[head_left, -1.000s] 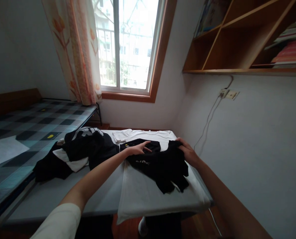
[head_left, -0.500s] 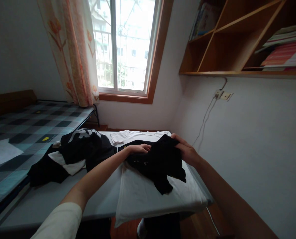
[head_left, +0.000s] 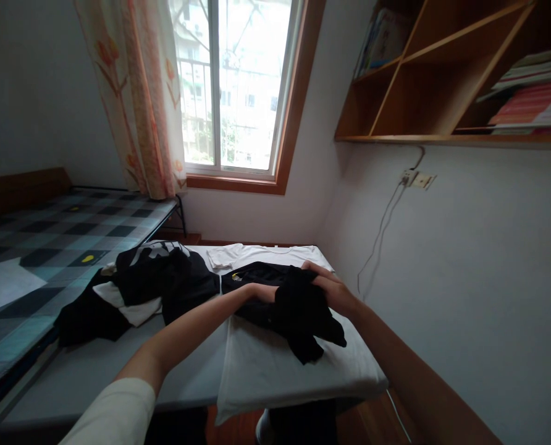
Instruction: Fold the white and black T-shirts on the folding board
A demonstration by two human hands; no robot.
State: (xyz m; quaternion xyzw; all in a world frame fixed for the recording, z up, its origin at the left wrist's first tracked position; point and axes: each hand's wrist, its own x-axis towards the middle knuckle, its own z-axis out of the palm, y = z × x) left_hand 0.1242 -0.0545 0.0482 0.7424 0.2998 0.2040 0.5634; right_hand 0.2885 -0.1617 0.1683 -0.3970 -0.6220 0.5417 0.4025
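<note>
A black garment (head_left: 303, 309) lies partly bunched over a white T-shirt (head_left: 298, 383) on the table. Its flat far part has an opening with a small yellow mark near the left end. My right hand (head_left: 335, 289) grips the raised, folded-over edge of the black cloth, fingers curled over its top. From the left, my left hand (head_left: 262, 292) reaches into or under the fold; the cloth covers its fingers, so I cannot see whether they hold anything.
A heap of black and white clothes (head_left: 141, 278) sits left on the grey table (head_left: 183, 371). Beyond is a bed with a checked mattress (head_left: 118, 213) and a paper sheet (head_left: 7, 284). Wooden shelves (head_left: 433, 93) hang on the right wall above a socket (head_left: 407, 178) with a cable.
My right hand has come left and lower, folding the black cloth over. My left fingers, visible on the cloth before, are now covered by it.
</note>
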